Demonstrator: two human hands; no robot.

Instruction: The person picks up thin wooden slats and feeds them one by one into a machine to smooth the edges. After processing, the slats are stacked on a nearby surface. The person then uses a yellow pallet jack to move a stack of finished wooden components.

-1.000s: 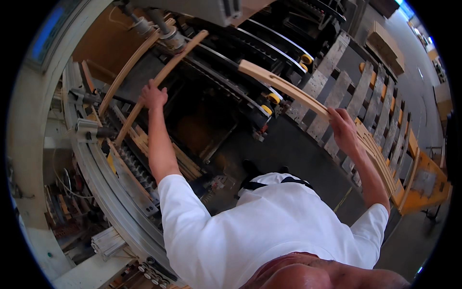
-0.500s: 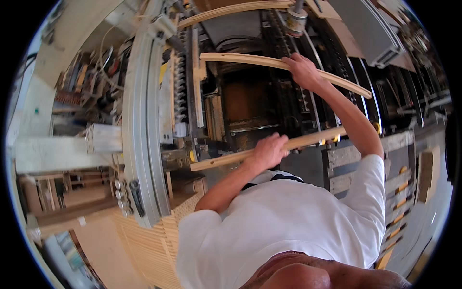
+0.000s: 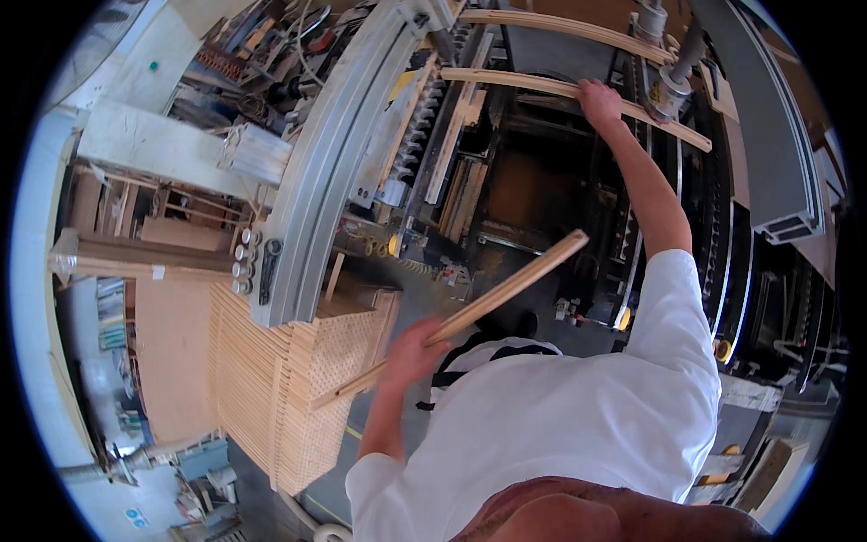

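Observation:
My left hand (image 3: 417, 350), at the near middle, is closed round a pale wooden strip (image 3: 519, 285). The strip slants up to the right, in front of my shirt, its lower end over the stack of wood at left. My right arm reaches far out over the machine (image 3: 542, 181). There my right hand (image 3: 599, 101) grips a second wooden strip (image 3: 510, 79), which lies crosswise over the machine's rails. Just beyond it a third wooden strip (image 3: 560, 29) lies roughly parallel, below a metal cylinder (image 3: 668, 90) at its right.
A large stack of wooden strips (image 3: 271, 361) stands at left. A grey metal beam (image 3: 339, 172) runs along the machine's left side, another beam (image 3: 781, 144) along the right. Black rails and chains fill the machine bed. Cluttered shelves (image 3: 257, 54) are at far left.
My left hand has drawn its strip off the machine's near edge, left and toward me, and the strip now slants. My right hand has carried its strip farther away. The view has turned leftward.

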